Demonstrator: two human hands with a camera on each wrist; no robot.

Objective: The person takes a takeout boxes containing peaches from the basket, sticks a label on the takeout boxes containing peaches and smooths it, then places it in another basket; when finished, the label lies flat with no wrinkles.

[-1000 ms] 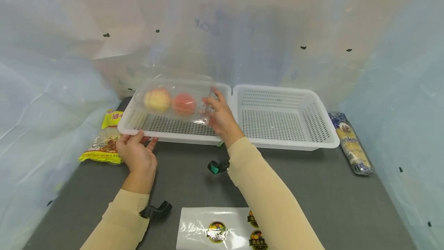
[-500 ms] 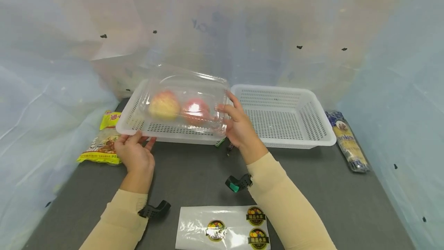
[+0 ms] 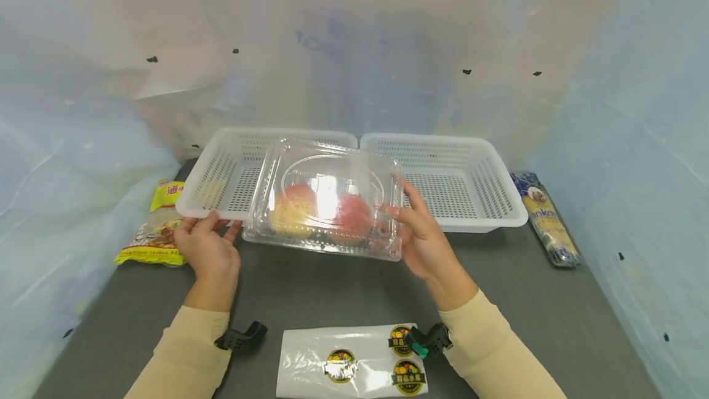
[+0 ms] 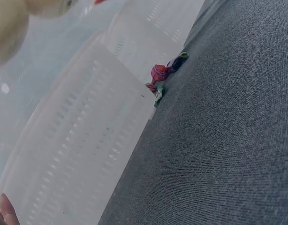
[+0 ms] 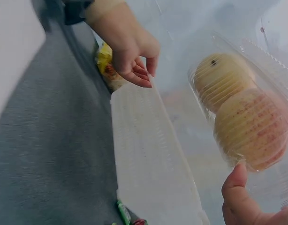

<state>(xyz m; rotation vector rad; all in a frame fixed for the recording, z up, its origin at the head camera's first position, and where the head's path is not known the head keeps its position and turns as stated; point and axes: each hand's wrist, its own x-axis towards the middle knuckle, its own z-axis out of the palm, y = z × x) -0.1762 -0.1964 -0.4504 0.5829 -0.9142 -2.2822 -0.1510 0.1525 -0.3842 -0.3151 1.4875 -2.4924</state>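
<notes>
A clear plastic clamshell box (image 3: 327, 205) with two peach-coloured fruits (image 5: 242, 112) inside hangs just over the front rim of the left white basket (image 3: 221, 168), tilted toward me. My right hand (image 3: 407, 214) grips its right end, thumb (image 5: 238, 197) on the near side. My left hand (image 3: 209, 226) holds the front left corner of that basket's rim, fingers curled at the edge (image 5: 132, 56). One fingertip (image 4: 5, 211) shows against the basket wall (image 4: 87, 140).
A second white basket (image 3: 454, 180) stands to the right. A yellow snack packet (image 3: 157, 226) lies at the left, a noodle pack (image 3: 545, 217) at the right. A sticker sheet (image 3: 351, 362) lies near the grey table's front edge. Small red and green bits (image 4: 159, 74) lie by the basket.
My right hand has carried the clear box out of the left basket, toward me and rightward, down near the table. The left hand stays on the basket's corner.
</notes>
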